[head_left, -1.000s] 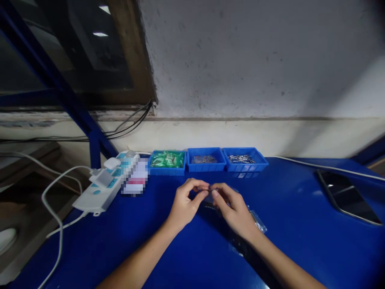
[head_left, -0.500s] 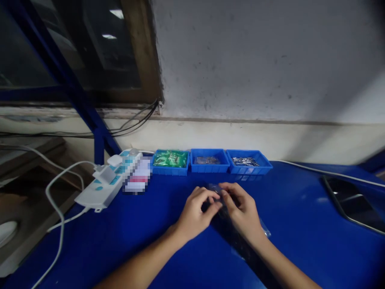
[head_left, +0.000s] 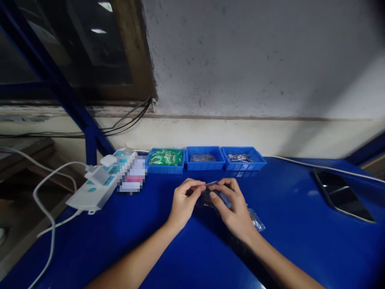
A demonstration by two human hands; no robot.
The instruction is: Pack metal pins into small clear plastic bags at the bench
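Just in front of the blue bins, a small clear plastic bag point(head_left: 222, 197) is stretched between my two hands. My left hand point(head_left: 185, 202) pinches its upper left edge between thumb and fingertips. On the opposite side, my right hand point(head_left: 236, 206) grips the bag's upper edge, its fingers curled over the plastic. Dark creases and shine make the contents of this bag impossible to tell. Partly behind my right wrist lies another clear bag point(head_left: 256, 220) with thin metal pieces inside.
Along the wall stand three blue bins: one with green packets point(head_left: 166, 156), one with small clear packets point(head_left: 203, 157), one with loose metal pins point(head_left: 240, 158). A white power strip point(head_left: 100, 184) with cables and a blurred card point(head_left: 131, 178) are left; a phone point(head_left: 343, 196) lies right.
My hands have moved slightly apart, with the bag's top edge now held between them. The second bag shows more beside my right wrist. The whole view has shifted a little.
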